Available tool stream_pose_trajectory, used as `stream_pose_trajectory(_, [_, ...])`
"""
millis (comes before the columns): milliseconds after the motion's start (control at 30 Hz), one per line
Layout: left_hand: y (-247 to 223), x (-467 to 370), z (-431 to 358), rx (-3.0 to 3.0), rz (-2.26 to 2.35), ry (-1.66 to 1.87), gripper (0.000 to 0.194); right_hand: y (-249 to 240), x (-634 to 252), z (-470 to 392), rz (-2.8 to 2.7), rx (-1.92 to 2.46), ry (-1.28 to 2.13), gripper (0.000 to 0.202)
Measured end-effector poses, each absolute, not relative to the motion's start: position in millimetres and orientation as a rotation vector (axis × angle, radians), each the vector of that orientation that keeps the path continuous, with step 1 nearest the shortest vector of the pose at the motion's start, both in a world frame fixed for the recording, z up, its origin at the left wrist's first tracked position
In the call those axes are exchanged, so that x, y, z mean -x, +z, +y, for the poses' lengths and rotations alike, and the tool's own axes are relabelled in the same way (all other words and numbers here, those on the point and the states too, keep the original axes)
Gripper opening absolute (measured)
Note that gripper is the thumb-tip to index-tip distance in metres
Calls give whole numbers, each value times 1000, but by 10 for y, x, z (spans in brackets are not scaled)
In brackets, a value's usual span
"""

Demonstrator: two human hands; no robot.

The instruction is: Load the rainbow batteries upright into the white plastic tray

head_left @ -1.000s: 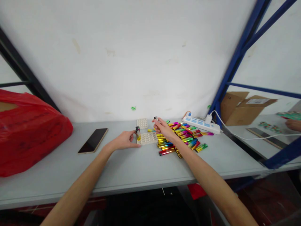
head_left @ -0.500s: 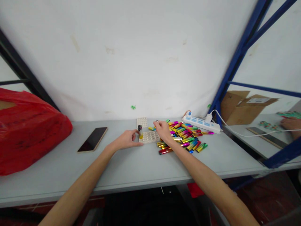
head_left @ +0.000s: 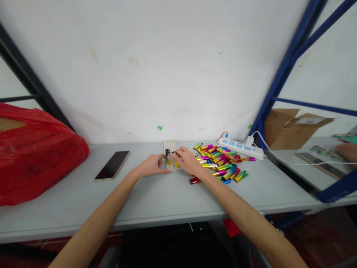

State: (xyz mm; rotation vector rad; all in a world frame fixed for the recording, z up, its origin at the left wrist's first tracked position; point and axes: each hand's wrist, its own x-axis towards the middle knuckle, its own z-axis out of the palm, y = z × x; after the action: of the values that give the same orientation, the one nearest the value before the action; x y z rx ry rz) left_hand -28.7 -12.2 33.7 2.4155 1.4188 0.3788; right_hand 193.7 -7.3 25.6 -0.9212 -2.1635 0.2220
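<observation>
A pale tray with rows of holes (head_left: 173,168) lies on the table, largely covered by my right hand. My left hand (head_left: 150,166) grips its left end, thumb at the front edge and fingers curled behind. One or more lighters with dark tops (head_left: 168,158) stand upright in that end, beside my left fingers. My right hand (head_left: 187,160) is closed over the tray on a yellow lighter (head_left: 176,163), held just right of the standing ones; its lower end is hard to make out. To the right lies a loose pile of shiny multicoloured lighters (head_left: 220,160).
Behind sits a second pale holed tray (head_left: 170,144). A phone (head_left: 113,165) and a red plastic bag (head_left: 41,156) are on the left. A white power strip (head_left: 241,147) with its cable, a blue post (head_left: 276,74), a cardboard box (head_left: 292,130) and another person's hand (head_left: 347,150) are on the right.
My right hand has moved left from the pile's edge to over the tray, bringing a yellow lighter beside the standing one. My left hand stays at the tray's left end.
</observation>
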Motion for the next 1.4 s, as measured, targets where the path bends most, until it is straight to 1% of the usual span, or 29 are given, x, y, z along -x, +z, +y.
stream_pose_trajectory(100, [312, 300, -98, -2417, 1411, 384, 66, 241, -1880, -91, -2235, 988, 283, 41])
stream_pose_trajectory(200, [292, 310, -77, -2415, 1409, 393, 65, 229, -1850, -85, -2256, 1024, 331, 40])
stream_pose_trajectory(333, [281, 319, -70, -2412, 1403, 403, 63, 242, -1855, -70, -2388, 1056, 140, 39])
stream_pose_trajectory(500, [284, 316, -71, -2421, 1399, 397, 61, 296, -1776, -112, -2537, 1084, -116, 46])
stream_pose_trajectory(600, [306, 306, -82, -2415, 1394, 408, 61, 349, -1745, -138, -2551, 1113, -182, 49])
stream_pose_trajectory(733, [329, 297, -95, -2404, 1416, 385, 63, 396, -1955, -61, -2469, 1202, -183, 43])
stream_pose_trajectory(833, [327, 296, -92, -2396, 1434, 368, 65, 355, -2252, 79, -2364, 1415, -194, 36])
stream_pose_trajectory(933, [326, 293, -90, -2391, 1443, 365, 65, 283, -2503, 217, -2353, 1605, -120, 29])
stream_pose_trajectory(1067, [361, 273, -112, -2375, 1453, 361, 66, 236, -2690, 352, -2243, 1657, -129, 33])
stream_pose_trajectory(1133, [385, 262, -130, -2365, 1456, 352, 67, 220, -2754, 415, -2209, 1610, -173, 38])
stream_pose_trajectory(1200, [403, 256, -143, -2364, 1454, 356, 66, 190, -2804, 473, -2290, 1539, -168, 43])
stream_pose_trajectory(1300, [402, 259, -145, -2369, 1449, 367, 64, 137, -2826, 526, -2458, 1531, -63, 41])
stream_pose_trajectory(1400, [382, 270, -131, -2372, 1449, 361, 64, 124, -2781, 523, -2449, 1662, -26, 39])
